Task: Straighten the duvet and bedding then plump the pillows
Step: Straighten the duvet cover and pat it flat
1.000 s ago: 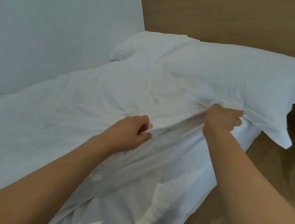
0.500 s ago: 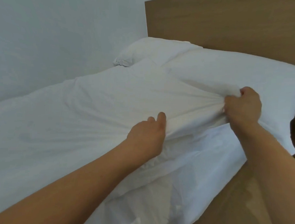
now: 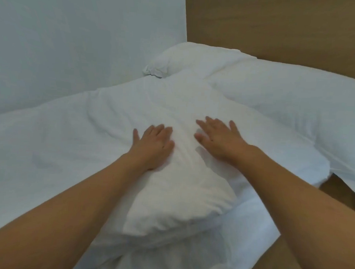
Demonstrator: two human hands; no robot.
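Observation:
A white duvet (image 3: 70,142) covers the bed, and its near top corner bulges up in front of me. My left hand (image 3: 153,145) lies flat on the duvet with straight fingers. Just to its right, my right hand (image 3: 219,138) also presses flat on the duvet, fingers spread. Two white pillows lie at the head of the bed: the near pillow (image 3: 296,105) on the right and the far pillow (image 3: 196,58) against the wall. The duvet's top edge overlaps both pillows.
A wooden headboard (image 3: 278,31) stands behind the pillows. A pale wall (image 3: 75,38) runs along the bed's far side. The white sheet (image 3: 239,234) shows below the duvet at the near edge, with the wooden bed frame (image 3: 309,268) at lower right.
Both hands have let go of the duvet's top edge that they were gripping and pulling. They now lie open and flat on the duvet, closer together.

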